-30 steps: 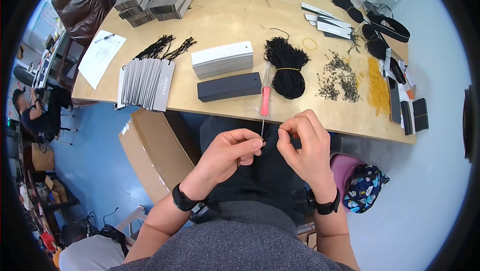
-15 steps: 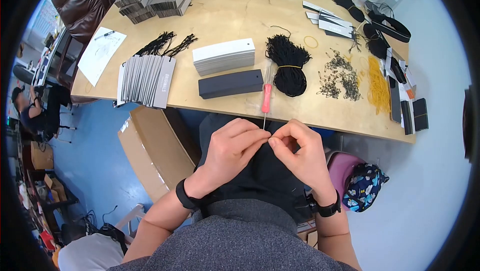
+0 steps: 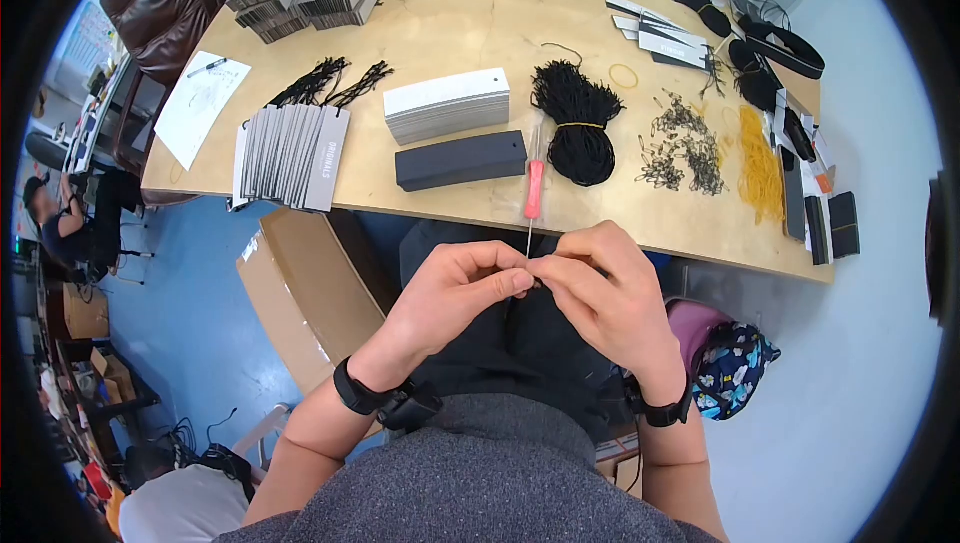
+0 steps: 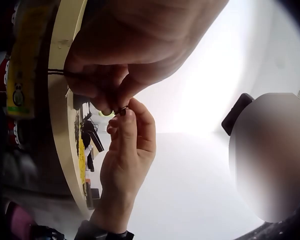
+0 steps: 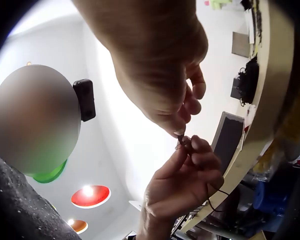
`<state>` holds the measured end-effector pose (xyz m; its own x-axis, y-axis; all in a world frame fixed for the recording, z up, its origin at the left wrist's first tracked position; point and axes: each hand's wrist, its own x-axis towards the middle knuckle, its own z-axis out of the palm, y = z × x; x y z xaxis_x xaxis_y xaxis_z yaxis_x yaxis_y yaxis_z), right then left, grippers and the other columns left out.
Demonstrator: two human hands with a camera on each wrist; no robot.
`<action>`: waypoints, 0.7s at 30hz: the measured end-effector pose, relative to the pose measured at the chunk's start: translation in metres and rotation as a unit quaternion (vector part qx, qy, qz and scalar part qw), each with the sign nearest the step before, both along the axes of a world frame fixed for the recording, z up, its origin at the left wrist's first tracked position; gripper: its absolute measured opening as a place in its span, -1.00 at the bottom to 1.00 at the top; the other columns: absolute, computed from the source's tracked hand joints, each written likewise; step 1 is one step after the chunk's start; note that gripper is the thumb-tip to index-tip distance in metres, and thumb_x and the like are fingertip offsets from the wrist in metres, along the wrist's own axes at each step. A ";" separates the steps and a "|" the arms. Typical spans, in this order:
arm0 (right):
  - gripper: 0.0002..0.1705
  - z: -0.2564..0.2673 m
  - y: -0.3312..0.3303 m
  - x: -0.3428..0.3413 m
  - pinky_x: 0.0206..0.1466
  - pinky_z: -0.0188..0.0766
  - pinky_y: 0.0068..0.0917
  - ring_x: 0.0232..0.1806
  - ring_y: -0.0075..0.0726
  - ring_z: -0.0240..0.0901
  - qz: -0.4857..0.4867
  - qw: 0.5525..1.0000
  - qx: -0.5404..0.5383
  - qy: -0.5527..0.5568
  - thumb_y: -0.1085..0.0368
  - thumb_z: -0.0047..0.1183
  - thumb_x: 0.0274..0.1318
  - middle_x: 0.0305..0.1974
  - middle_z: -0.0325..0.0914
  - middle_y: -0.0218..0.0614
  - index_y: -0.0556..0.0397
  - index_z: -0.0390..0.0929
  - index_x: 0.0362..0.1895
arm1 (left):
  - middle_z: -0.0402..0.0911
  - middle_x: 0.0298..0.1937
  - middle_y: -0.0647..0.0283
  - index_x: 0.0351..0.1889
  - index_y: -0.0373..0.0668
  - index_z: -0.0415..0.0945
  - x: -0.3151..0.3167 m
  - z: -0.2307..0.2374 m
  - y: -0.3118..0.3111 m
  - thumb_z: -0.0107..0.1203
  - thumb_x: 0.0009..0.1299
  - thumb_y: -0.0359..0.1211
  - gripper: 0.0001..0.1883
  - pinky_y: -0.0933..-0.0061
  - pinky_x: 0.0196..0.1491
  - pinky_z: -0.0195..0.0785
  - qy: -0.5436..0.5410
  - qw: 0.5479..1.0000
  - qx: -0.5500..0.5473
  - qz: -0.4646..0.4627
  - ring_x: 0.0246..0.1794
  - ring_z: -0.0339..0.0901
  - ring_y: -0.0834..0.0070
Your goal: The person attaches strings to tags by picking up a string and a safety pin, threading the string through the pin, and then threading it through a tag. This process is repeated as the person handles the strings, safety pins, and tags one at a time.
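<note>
dark cord (image 4: 55,73); pink tool handle (image 3: 534,191); yellow bands (image 3: 761,165); navy floral-patterned cloth (image 3: 738,368); blue floor (image 3: 200,288).

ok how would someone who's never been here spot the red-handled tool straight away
Look at the near edge of the wooden table. Between the long dark block and the bundle of black cord lies the red-handled tool, its thin metal shaft sticking out past the edge. Its bright pinkish-red handle sets it apart from those two dark neighbours.
</note>
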<state>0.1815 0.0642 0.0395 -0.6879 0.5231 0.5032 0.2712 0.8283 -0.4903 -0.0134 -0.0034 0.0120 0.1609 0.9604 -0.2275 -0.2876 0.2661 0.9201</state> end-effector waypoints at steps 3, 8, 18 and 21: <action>-0.67 0.001 0.003 0.001 -0.17 0.36 -0.33 -0.26 -0.25 0.44 0.010 0.999 0.027 -0.039 0.45 0.29 -0.17 -0.28 0.44 -0.36 0.04 0.62 -0.19 | 0.61 -0.29 0.38 -0.16 -0.33 0.63 -0.001 0.000 -0.001 0.16 0.47 -0.38 -0.83 0.62 -0.09 0.36 -0.009 1.000 -0.002 -0.006 -0.24 0.46 0.71; -0.70 0.003 -0.001 0.000 -0.17 0.34 -0.33 -0.27 -0.26 0.44 0.007 0.999 0.033 -0.034 0.42 0.30 -0.18 -0.31 0.43 -0.38 0.08 0.61 -0.23 | 0.61 -0.29 0.39 -0.18 -0.35 0.62 0.000 -0.001 -0.003 0.17 0.46 -0.40 -0.83 0.61 -0.11 0.35 0.027 0.999 0.007 0.016 -0.24 0.46 0.71; -0.76 -0.007 0.000 -0.007 -0.14 0.31 -0.35 -0.28 -0.26 0.44 -0.033 0.994 0.074 -0.079 0.43 0.27 -0.17 -0.34 0.43 -0.38 0.06 0.58 -0.31 | 0.56 -0.25 0.28 -0.24 -0.32 0.61 0.021 0.010 -0.009 0.20 0.35 -0.54 -0.94 0.62 -0.25 0.34 0.365 0.904 0.193 0.110 -0.29 0.49 0.64; -0.75 -0.008 -0.003 -0.010 -0.16 0.31 -0.34 -0.28 -0.24 0.44 -0.087 0.994 0.062 -0.009 0.44 0.28 -0.18 -0.35 0.44 -0.37 0.04 0.58 -0.30 | 0.52 -0.27 0.31 -0.23 -0.31 0.61 0.017 0.004 -0.009 0.19 0.36 -0.54 -0.94 0.64 -0.28 0.31 0.323 0.924 0.161 0.123 -0.33 0.45 0.66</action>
<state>0.1714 0.0614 0.0318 -0.6022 0.5693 0.5597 0.4230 0.8221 -0.3810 0.0032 -0.0120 0.0160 -0.1402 0.9845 0.1050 0.3341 -0.0528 0.9411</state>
